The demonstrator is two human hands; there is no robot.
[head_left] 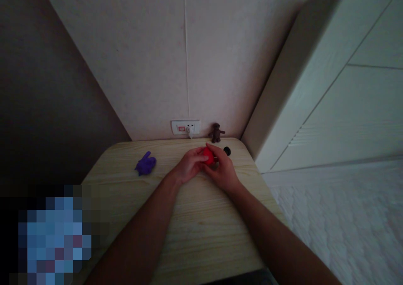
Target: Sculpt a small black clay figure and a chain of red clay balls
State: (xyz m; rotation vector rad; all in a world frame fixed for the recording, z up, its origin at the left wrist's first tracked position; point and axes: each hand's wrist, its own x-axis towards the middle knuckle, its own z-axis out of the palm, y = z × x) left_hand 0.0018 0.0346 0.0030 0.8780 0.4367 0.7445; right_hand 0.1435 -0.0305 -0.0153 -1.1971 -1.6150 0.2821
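Observation:
Between my two hands is a red rounded lump [208,155], perhaps modelling clay, just above the far part of the wooden table. My left hand [190,164] grips it from the left, thumb across its front. From the right, my right hand [222,167] curls its fingers around it. Beyond my right fingers lies a small black round piece [227,151]. A brown bear-like figure [216,133] stands upright near the wall. On the left lies a purple figure [146,164] with a raised limb or ear.
The light wooden tabletop [201,230] has rounded far corners and meets the wall. A white socket panel [176,127] with a plug [189,130] sits low on the wall. A bed headboard [302,87] and white quilted mattress [340,218] border the right side. A blurred-out patch covers the lower left.

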